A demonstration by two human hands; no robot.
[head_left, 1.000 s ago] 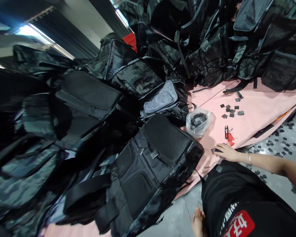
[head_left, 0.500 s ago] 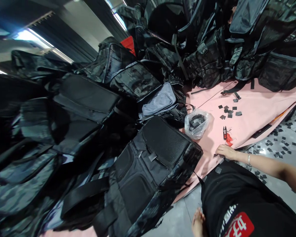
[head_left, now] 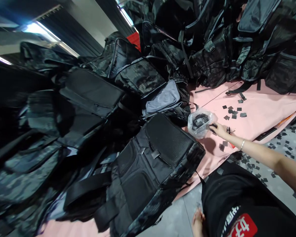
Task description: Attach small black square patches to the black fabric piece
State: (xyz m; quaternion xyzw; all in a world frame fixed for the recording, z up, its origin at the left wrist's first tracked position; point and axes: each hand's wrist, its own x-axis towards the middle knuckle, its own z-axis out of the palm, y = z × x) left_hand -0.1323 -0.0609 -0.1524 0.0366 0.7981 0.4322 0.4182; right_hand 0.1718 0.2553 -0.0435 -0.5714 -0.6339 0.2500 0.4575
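My right hand, with a bracelet at the wrist, reaches to the side of a clear plastic bag. Its fingers are closed on small dark square pieces. Many dark pieces fill the bag, which sits open on a pink sheet. Partly behind my right hand lie thread snips and a scrap of red material. Low in the view, my left hand rests beside the black apron, fingers loosely extended with nothing visible in them.
A black backpack lies to the left of the plastic bag, back panel up. Camouflage backpacks are heaped behind and to the left. More dark squares lie loose on the sheet and scattered over the grey floor.
My right hand has moved from the sheet's edge by the apron up to the plastic bag, carrying dark pieces. The view has shifted slightly. My left hand stays low.
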